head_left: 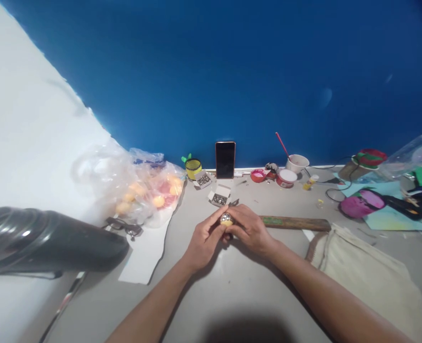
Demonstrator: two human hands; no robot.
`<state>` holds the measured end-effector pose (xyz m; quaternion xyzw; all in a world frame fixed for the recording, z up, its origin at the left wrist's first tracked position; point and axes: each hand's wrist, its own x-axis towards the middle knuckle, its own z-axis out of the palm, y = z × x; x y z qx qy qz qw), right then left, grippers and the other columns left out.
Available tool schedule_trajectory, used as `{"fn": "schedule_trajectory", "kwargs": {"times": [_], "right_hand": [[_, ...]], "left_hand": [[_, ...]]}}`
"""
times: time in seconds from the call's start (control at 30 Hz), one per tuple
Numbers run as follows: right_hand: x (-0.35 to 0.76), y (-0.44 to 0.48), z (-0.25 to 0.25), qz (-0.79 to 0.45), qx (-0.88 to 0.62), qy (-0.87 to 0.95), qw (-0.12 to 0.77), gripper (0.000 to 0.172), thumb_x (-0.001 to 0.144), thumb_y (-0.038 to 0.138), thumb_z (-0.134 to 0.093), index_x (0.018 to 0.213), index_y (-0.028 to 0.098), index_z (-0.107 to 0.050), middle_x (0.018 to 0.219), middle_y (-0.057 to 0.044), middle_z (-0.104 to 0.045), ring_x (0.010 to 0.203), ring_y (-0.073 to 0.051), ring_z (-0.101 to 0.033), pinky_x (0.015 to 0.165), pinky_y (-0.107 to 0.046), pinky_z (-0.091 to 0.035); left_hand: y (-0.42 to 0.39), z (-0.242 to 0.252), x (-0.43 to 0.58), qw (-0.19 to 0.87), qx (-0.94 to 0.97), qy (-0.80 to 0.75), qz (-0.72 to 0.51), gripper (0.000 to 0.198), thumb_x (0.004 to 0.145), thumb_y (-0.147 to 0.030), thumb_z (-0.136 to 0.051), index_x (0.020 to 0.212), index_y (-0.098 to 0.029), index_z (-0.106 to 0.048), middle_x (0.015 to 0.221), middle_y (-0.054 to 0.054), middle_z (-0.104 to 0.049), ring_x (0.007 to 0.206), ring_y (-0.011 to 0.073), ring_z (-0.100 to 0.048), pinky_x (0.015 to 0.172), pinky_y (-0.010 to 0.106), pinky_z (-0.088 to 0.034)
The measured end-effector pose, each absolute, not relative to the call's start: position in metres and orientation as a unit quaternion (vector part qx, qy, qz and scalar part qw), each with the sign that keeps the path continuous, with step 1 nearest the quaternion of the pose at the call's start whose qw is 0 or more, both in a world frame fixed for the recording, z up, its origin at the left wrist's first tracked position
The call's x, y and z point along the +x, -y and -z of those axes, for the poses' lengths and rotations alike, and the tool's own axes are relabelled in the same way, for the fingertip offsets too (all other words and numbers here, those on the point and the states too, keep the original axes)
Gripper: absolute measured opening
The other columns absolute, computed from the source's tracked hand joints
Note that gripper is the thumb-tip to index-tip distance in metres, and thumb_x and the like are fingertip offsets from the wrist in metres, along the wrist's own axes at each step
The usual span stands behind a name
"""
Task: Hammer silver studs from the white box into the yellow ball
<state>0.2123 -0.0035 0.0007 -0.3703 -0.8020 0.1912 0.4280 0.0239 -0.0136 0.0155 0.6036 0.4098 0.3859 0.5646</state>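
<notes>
Between my two hands is a small yellowish ball [226, 219], its upper side studded with silver thumbtacks. My left hand [204, 239] closes on it from the left, thumb and fingers pressed to its side. From the right, my right hand [251, 232] grips the same ball with bent fingers. Just beyond the fingertips stands an open small box of thumbtacks [220, 196], and a second open box of thumbtacks [203, 180] lies further back. A hammer's wooden handle [296, 223] extends right from behind my right hand; its head is mostly hidden.
A phone [225, 160] leans on the blue wall. Plastic bags with orange balls [143, 190] and a dark cylindrical object [50, 240] are at left. Paint tubs [286, 178], a white cup [297, 163] and a glue bottle [310, 182] stand back right. A cream cloth [368, 276] lies right.
</notes>
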Motion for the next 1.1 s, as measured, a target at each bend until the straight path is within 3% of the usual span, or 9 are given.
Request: {"fn": "schedule_trajectory", "kwargs": {"times": [0.13,0.3,0.47,0.53,0.7,1.1], "right_hand": [[0.2125,0.004,-0.0017,-0.153,-0.36,0.81,0.437,0.026,0.105,0.039,-0.052,0.119,0.022,-0.066,0.105,-0.009,-0.074,0.096,-0.024,-0.064,0.09,-0.039,-0.051],[0.2133,0.0031,0.0032,-0.113,-0.338,0.823,0.443,0.035,0.103,0.034,-0.057,0.136,0.022,-0.06,0.12,-0.012,-0.073,0.105,-0.025,-0.064,0.093,-0.041,-0.052],[0.2114,0.0029,0.006,-0.168,-0.393,0.787,0.445,0.042,0.092,0.03,-0.073,0.132,0.022,-0.063,0.101,-0.008,-0.075,0.089,-0.023,-0.065,0.082,-0.039,-0.054],[0.2107,0.0028,0.0052,-0.193,-0.41,0.769,0.452,0.037,0.087,0.027,-0.077,0.122,0.023,-0.068,0.097,-0.006,-0.074,0.086,-0.022,-0.065,0.081,-0.037,-0.054],[0.2107,0.0018,0.0058,-0.181,-0.375,0.771,0.482,0.027,0.087,0.024,-0.076,0.114,0.024,-0.071,0.11,-0.008,-0.076,0.102,-0.024,-0.068,0.092,-0.041,-0.053],[0.21,0.0023,0.0049,-0.167,-0.346,0.804,0.455,0.023,0.095,0.027,-0.068,0.118,0.022,-0.071,0.11,-0.008,-0.077,0.1,-0.024,-0.066,0.094,-0.041,-0.051]], "left_hand": [[0.0126,-0.0149,0.0251,0.601,0.568,-0.4,-0.395,0.065,0.096,-0.042,-0.062,0.153,-0.016,-0.05,0.083,0.003,-0.069,0.073,0.0154,-0.061,0.075,0.032,-0.056],[0.0083,-0.0165,0.024,0.649,0.509,-0.385,-0.413,0.07,0.09,-0.041,-0.072,0.153,-0.02,-0.049,0.102,0.008,-0.072,0.079,0.016,-0.065,0.079,0.033,-0.055],[0.006,-0.0158,0.0243,0.682,0.471,-0.376,-0.414,0.065,0.088,-0.04,-0.075,0.146,-0.02,-0.053,0.096,0.007,-0.073,0.074,0.015,-0.065,0.075,0.031,-0.054],[0.006,-0.0157,0.0247,0.708,0.442,-0.36,-0.418,0.064,0.088,-0.038,-0.076,0.145,-0.02,-0.054,0.096,0.007,-0.073,0.074,0.015,-0.066,0.077,0.031,-0.055],[0.005,-0.0146,0.0254,0.744,0.398,-0.343,-0.414,0.059,0.086,-0.039,-0.076,0.139,-0.017,-0.059,0.095,0.008,-0.072,0.07,0.0154,-0.066,0.072,0.032,-0.056],[0.0063,-0.0161,0.0241,0.652,0.51,-0.406,-0.387,0.056,0.092,-0.041,-0.068,0.14,-0.015,-0.056,0.089,0.004,-0.068,0.067,0.0139,-0.062,0.068,0.03,-0.056]]}}
